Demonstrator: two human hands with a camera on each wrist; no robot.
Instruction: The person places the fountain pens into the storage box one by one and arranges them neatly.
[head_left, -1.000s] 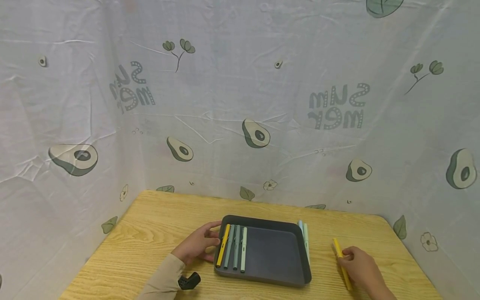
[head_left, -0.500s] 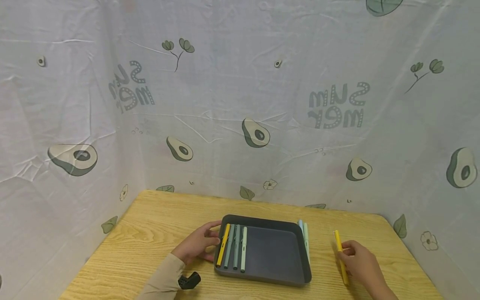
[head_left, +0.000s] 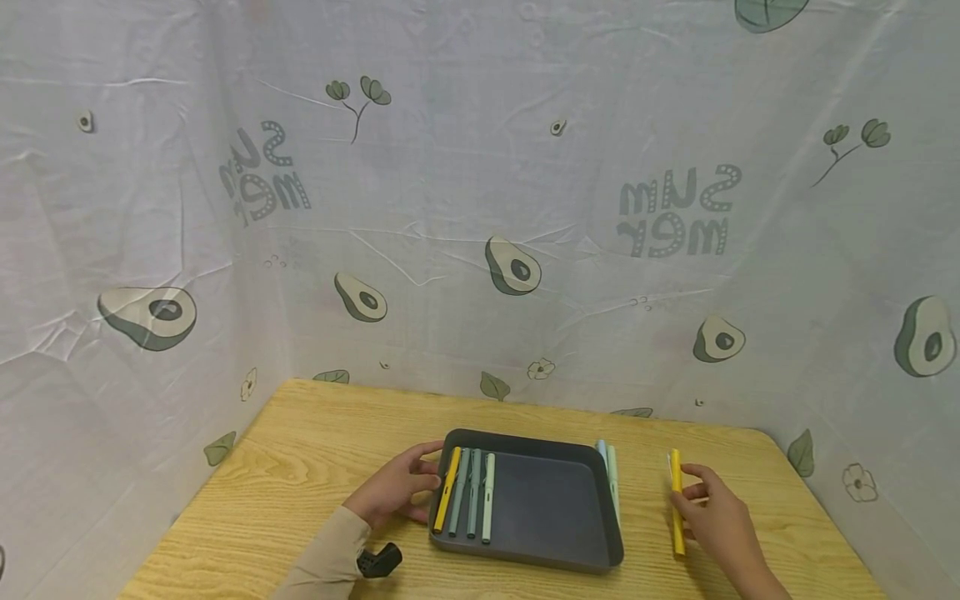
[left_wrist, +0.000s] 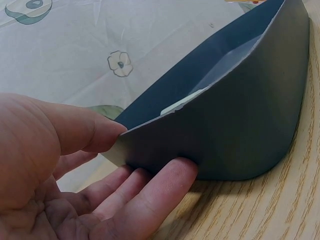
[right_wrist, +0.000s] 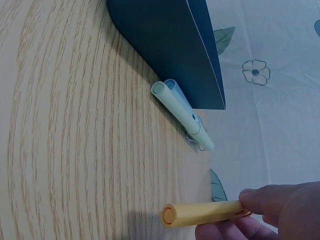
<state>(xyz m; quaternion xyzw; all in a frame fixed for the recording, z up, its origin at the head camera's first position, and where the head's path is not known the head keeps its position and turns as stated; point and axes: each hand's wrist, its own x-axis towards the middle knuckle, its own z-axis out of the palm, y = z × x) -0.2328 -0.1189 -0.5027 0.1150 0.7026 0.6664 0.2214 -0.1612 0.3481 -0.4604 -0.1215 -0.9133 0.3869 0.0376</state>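
With our right hand we pinch the yellow pen, its long axis running away from us, two pale pens and then the tray lying leftward, our left hand gripping the tray's left side.

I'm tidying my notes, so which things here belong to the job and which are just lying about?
Likely the job:
yellow pen in right hand
tray gripped by left hand
four pens in tray
two pale pens beside tray

Just there:
wooden table
patterned sheet
black piece by left sleeve
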